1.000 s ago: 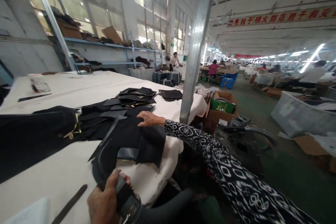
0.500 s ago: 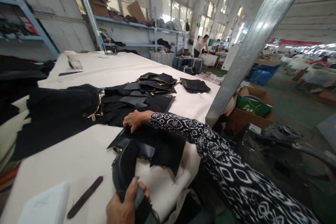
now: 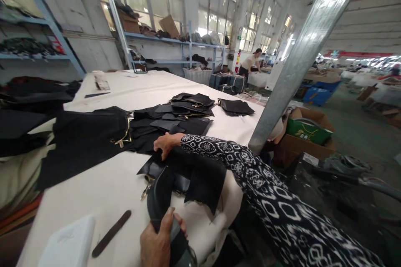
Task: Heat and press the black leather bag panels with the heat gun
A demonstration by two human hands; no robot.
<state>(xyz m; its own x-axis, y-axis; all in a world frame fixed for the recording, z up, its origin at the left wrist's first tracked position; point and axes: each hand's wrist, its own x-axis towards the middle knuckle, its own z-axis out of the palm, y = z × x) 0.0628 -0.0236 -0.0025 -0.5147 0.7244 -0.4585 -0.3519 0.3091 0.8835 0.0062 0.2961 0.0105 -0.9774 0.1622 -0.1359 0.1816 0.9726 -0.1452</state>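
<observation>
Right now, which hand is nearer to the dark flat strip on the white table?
The left hand is nearer: it grips a dark handle just right of the dark flat strip. The right hand is farther away, beyond the strip, resting on black fabric.

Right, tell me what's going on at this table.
A person is working at a long white-covered table. Their right hand, in a black-and-white patterned sleeve, rests on a black panel. Their left hand grips a dark object at the bottom edge of the view, too cut off to identify. More black panels with gold-coloured fittings lie in overlapping piles beyond. A co-worker stands far off, down the hall.
</observation>
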